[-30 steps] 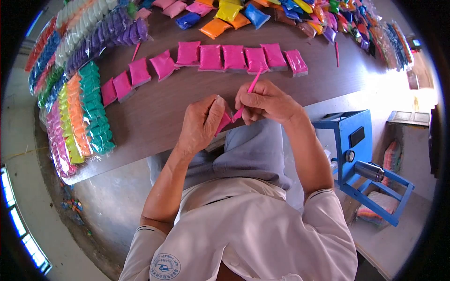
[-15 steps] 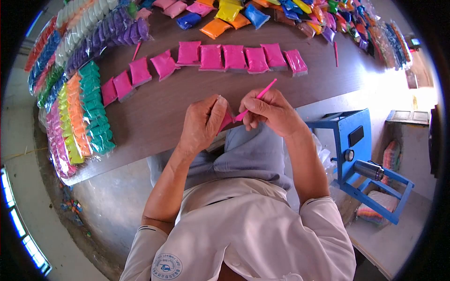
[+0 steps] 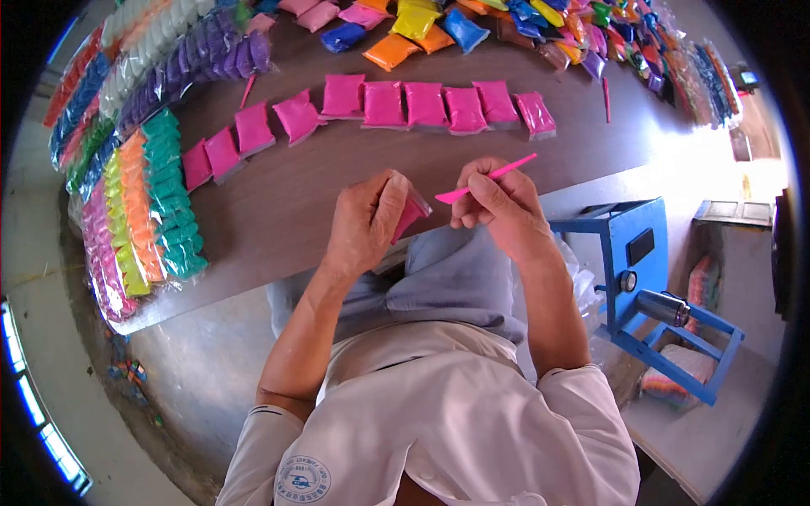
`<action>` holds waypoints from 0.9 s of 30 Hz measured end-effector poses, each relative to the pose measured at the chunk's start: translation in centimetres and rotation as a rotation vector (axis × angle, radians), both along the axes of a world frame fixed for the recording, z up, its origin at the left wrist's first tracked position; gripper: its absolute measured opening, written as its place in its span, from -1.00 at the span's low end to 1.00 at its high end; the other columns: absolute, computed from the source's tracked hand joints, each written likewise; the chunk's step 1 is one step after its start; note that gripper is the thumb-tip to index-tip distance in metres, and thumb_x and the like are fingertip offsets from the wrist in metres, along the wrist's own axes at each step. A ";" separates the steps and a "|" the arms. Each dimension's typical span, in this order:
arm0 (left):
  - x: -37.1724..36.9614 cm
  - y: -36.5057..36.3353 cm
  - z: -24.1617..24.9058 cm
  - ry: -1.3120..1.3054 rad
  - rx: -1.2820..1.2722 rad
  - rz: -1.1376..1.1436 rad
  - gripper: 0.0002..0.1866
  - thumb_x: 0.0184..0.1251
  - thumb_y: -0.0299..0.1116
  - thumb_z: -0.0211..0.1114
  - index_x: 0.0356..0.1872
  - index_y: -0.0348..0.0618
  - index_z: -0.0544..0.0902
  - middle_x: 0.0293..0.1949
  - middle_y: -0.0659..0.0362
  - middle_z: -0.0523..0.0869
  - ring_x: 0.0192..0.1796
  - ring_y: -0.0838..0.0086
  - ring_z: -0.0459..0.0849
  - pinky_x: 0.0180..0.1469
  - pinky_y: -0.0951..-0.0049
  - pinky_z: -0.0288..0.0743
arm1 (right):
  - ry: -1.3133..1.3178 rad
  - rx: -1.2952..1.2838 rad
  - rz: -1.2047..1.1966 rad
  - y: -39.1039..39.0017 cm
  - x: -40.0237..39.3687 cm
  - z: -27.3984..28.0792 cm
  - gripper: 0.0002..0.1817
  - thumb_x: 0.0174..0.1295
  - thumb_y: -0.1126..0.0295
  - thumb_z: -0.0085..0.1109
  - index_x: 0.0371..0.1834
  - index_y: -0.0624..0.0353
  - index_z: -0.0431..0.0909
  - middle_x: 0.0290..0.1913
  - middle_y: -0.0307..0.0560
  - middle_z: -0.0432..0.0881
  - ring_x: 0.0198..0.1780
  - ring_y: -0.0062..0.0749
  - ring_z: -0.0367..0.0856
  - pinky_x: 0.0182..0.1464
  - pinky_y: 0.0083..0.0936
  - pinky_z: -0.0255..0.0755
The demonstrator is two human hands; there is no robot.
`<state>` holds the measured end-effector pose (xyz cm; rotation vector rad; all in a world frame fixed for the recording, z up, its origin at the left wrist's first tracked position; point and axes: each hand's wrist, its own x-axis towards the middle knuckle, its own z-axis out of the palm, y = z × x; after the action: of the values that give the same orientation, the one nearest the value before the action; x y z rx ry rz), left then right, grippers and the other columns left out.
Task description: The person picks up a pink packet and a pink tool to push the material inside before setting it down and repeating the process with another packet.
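My left hand (image 3: 369, 217) is closed around a small pink packet (image 3: 412, 213), whose clear plastic edge sticks out toward the right. In my right hand (image 3: 499, 201) is a thin pink plastic modelling tool (image 3: 509, 166), pinched between thumb and fingers. Its flat, wider tip points left toward the packet, with a gap between them. Beyond both hands, a curved row of several pink packets (image 3: 424, 105) lies across the table (image 3: 295, 181).
Strips of teal packets (image 3: 173, 198) and purple packets (image 3: 198, 63) line the left side. Mixed coloured packets (image 3: 540, 25) are heaped at the back. More pink tools lie at the back left (image 3: 247, 91) and right (image 3: 607, 99). A blue stool (image 3: 633, 261) holding a flask (image 3: 663, 308) stands right.
My right hand has moved right, drawing the tool's tip away from the packet and turning the tool flatter. My left hand keeps its place, and more of the packet's edge shows.
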<state>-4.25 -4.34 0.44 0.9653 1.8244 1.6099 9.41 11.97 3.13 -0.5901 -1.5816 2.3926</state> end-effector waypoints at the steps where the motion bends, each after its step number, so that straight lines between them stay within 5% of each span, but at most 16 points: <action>1: 0.0 -0.1 0.1 -0.040 -0.013 -0.006 -0.57 0.65 -0.17 -0.01 -0.37 -0.24 0.63 -0.59 0.37 0.48 -0.54 0.74 0.35 -0.51 0.60 0.19 | -0.002 0.001 -0.001 0.1 0.0 0.2 -0.71 0.47 0.21 0.12 -0.16 0.27 0.58 -0.41 -0.12 0.65 -0.41 -0.52 0.60 -0.29 -0.59 0.51; 9: -0.1 -0.1 -0.6 0.005 0.006 0.010 -0.58 0.64 -0.20 -0.01 -0.37 -0.25 0.66 -0.61 0.32 0.50 -0.54 0.71 0.39 -0.51 0.57 0.23 | -0.059 0.235 0.141 0.8 -1.3 1.2 -0.72 0.47 0.24 0.14 -0.15 0.29 0.58 -0.37 -0.15 0.67 -0.38 -0.63 0.60 -0.30 -0.67 0.51; 24: -0.1 -0.2 -0.1 0.040 -0.030 0.018 -0.63 0.63 -0.25 0.01 -0.39 -0.25 0.57 -0.58 0.34 0.42 -0.48 0.69 0.30 -0.48 0.52 0.21 | -0.005 0.254 0.201 1.6 -3.0 0.8 -0.71 0.42 0.26 0.21 -0.16 0.34 0.63 -0.37 -0.13 0.68 -0.37 -0.61 0.59 -0.29 -0.64 0.51; 27: 0.0 -0.1 0.4 -0.002 -0.032 0.043 -0.64 0.57 -0.25 0.09 -0.42 -0.31 0.54 -0.63 0.13 0.41 -0.50 0.54 0.32 -0.46 0.37 0.30 | -0.019 0.252 0.212 1.7 -3.4 0.7 -0.71 0.42 0.26 0.22 -0.16 0.34 0.64 -0.38 -0.13 0.69 -0.38 -0.60 0.60 -0.29 -0.65 0.51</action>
<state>-4.27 -4.47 0.84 0.9160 1.8757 1.6020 6.04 13.64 3.88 -0.4152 -2.0046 2.2786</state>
